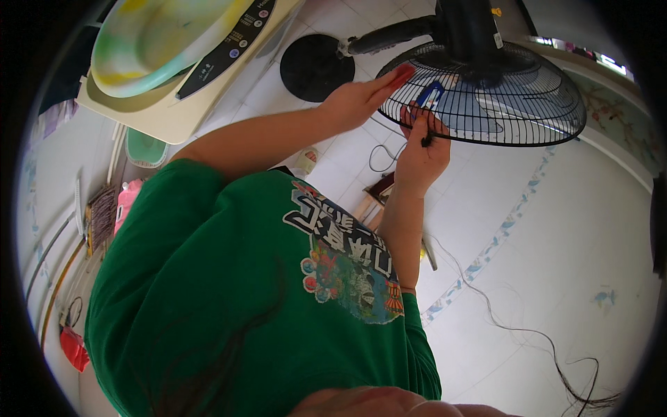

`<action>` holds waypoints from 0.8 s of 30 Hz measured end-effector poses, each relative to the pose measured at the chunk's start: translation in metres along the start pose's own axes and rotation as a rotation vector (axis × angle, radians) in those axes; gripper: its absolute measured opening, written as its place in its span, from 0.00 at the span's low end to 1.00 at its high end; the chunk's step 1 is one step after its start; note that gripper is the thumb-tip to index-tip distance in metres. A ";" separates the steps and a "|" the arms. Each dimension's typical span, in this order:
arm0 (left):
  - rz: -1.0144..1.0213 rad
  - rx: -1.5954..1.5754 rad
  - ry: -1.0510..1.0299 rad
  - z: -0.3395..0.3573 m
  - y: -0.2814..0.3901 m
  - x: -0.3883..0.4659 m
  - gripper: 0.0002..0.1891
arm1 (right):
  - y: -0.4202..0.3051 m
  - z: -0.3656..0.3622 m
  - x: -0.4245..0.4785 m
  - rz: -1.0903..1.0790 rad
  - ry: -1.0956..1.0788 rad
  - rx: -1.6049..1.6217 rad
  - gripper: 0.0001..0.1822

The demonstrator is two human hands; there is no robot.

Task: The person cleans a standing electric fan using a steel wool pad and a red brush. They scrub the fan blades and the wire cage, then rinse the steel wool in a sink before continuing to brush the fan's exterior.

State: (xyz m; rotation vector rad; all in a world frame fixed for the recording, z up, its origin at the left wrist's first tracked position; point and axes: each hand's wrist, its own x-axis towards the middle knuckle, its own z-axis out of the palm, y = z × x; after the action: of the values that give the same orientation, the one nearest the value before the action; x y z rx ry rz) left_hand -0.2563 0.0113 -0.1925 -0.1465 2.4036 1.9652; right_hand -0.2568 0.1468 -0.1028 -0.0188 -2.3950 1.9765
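A black electric fan's wire guard point(521, 138) is tilted in front of me, with translucent bluish blades point(464, 112) behind the wires. My right hand point(424, 148) grips the lower left rim of the guard, beside a small black clip point(427, 140). Just above those fingers is a blue and white label point(430, 95), seen at the wires. My left hand point(357, 101) reaches to the guard's upper left edge. Blurred red shows at its fingertips, and I cannot tell whether that is a held thing.
The fan's black post point(461, 31) rises behind the guard. A round black base point(318, 68) rests on the white tiled floor. To the left, a multicoloured basin point(156, 47) sits on a cream washing machine point(182, 117). A wooden stool point(371, 203) stands below my right forearm.
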 end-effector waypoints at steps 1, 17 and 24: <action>-0.021 0.017 -0.019 0.000 0.003 0.015 0.27 | 0.001 0.001 -0.001 -0.004 0.000 -0.020 0.13; -0.005 -0.032 -0.008 -0.001 0.014 0.022 0.27 | 0.005 0.002 0.000 0.004 0.029 -0.029 0.13; -0.135 -0.173 -0.078 -0.002 0.007 -0.019 0.26 | 0.011 0.010 -0.012 0.056 0.106 0.101 0.17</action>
State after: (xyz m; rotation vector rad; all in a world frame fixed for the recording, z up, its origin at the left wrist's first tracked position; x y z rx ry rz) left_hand -0.2378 0.0116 -0.1836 -0.2262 2.1158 2.0736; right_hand -0.2455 0.1382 -0.1156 -0.1853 -2.2523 2.0617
